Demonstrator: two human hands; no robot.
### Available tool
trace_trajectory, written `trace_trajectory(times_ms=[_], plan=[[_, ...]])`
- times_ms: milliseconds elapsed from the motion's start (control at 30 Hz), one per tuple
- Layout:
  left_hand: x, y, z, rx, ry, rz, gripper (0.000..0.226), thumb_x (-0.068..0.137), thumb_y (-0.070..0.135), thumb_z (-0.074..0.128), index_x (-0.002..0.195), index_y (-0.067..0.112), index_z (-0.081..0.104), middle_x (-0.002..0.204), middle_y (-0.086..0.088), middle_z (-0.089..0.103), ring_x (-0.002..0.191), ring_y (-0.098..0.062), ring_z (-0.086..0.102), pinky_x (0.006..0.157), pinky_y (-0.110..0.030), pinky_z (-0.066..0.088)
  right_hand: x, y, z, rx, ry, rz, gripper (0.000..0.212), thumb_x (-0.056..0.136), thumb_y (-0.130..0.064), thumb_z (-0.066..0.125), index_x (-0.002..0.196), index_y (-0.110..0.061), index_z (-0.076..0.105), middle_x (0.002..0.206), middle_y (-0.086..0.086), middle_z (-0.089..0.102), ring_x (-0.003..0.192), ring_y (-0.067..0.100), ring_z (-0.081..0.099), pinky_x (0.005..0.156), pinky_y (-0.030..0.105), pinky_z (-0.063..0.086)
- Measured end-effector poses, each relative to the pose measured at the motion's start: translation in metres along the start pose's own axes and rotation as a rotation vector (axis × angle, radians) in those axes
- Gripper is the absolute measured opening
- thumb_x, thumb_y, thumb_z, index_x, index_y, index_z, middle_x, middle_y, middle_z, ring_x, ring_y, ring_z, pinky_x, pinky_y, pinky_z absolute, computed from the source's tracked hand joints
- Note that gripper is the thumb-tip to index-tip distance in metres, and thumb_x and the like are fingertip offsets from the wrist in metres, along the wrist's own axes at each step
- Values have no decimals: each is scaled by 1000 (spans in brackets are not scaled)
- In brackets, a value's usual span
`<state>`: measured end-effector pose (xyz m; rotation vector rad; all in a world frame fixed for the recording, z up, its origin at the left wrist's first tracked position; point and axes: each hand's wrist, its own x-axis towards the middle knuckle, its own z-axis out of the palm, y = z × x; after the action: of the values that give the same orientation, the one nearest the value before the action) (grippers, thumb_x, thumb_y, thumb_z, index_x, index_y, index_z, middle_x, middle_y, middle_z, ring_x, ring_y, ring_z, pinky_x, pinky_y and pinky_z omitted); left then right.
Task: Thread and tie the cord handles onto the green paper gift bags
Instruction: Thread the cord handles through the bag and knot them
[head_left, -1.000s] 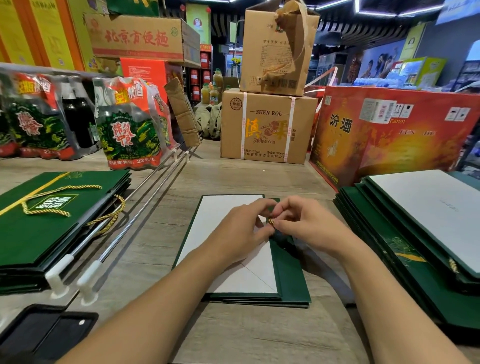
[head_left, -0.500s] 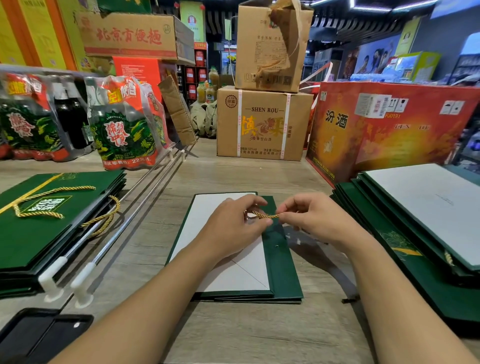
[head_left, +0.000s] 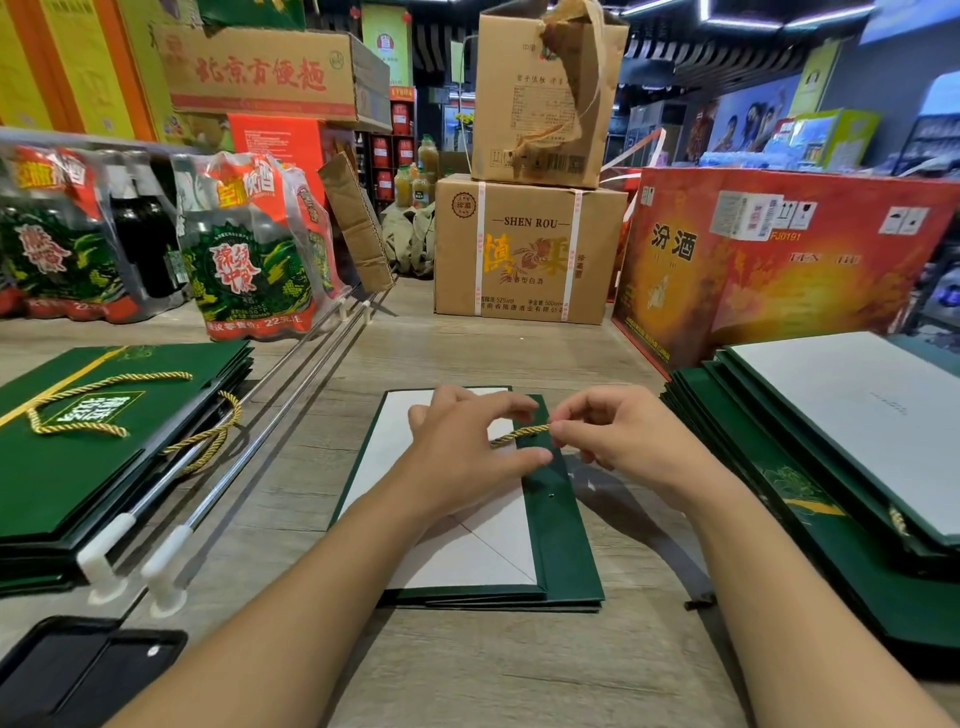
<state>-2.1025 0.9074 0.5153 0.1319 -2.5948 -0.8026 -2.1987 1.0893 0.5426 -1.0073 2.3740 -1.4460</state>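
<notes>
A flat green paper gift bag (head_left: 563, 540) lies on the wooden table in front of me, its white inner panel facing up. A short length of gold cord (head_left: 521, 434) stretches taut just above its green edge strip. My left hand (head_left: 467, 447) pinches the cord's left end, and my right hand (head_left: 618, 436) pinches its right end. The rest of the cord is hidden under my left hand. A small hole shows in the green strip below the cord.
A stack of green bags with gold cord handles (head_left: 104, 436) lies at the left. Another stack of green bags (head_left: 831, 467) sits at the right. Two metal rods (head_left: 249, 431) run diagonally. A black phone (head_left: 78, 675) lies at the near left. Cardboard boxes (head_left: 524, 249) stand behind.
My hands have drawn apart, so a longer stretch of gold cord now shows between them. One second ago they were close together over the bag's edge strip.
</notes>
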Motion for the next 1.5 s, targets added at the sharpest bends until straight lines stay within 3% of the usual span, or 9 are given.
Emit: trace_trajectory(times_ms=[133,200,367,467,600,800,1000,1167,1500], plan=[[4,-2,-3,-56,57,62,9,95,43,66,97,43,75,80,27,71,90,4,60,99,-45,40,0,-1,1,25,-24,16,5,92,-13,75,96,-12,76,77,0,76,61,4,60,56,18,46],[5,-7,-5,-87,107,16,12,96,36,66,88,40,74,76,27,70,85,-1,64,98,-49,45,1,1,-4,59,13,43,6,92,-10,73,97,-12,76,82,4,77,64,10,60,59,26,47],[5,-8,-7,-68,117,-67,9,97,38,62,97,36,70,87,25,70,96,-5,64,102,-50,44,-1,3,-8,97,16,46,10,94,-10,72,99,-15,79,87,3,79,68,13,62,66,33,50],[-2,1,-8,-94,27,11,32,94,49,65,123,36,65,111,26,67,113,1,59,109,-43,40,-1,2,-2,119,-43,18,11,93,-14,73,100,-16,81,86,3,78,72,13,66,66,31,53],[-1,4,-3,-237,-10,76,30,93,37,71,123,32,65,110,19,71,100,6,64,89,-22,54,-1,-1,7,136,-63,-2,10,92,-23,76,97,-23,84,81,1,75,73,13,60,64,30,51],[1,2,-2,-275,-12,65,14,92,31,72,107,30,72,88,14,70,55,0,52,57,-17,45,-2,-3,8,217,-106,16,9,90,-12,76,96,-10,82,87,12,76,73,16,65,62,26,54],[1,-3,-4,-202,-8,-2,5,92,31,72,88,34,72,83,18,70,59,2,55,60,-15,40,-2,-1,-2,200,-75,141,8,89,-13,77,96,-9,78,87,10,77,70,17,64,62,30,51],[0,-6,-3,-97,-70,-45,6,93,28,69,91,28,75,81,16,69,69,2,58,62,-11,40,-4,4,-5,-213,-81,396,29,96,-37,69,90,-10,78,75,3,76,62,16,57,56,29,46],[-1,-3,-3,-35,-94,-6,11,96,30,64,97,28,75,89,17,69,78,4,58,65,-7,37,-2,1,10,253,-209,503,4,90,-5,74,90,-1,73,80,10,68,62,14,55,50,23,43]])
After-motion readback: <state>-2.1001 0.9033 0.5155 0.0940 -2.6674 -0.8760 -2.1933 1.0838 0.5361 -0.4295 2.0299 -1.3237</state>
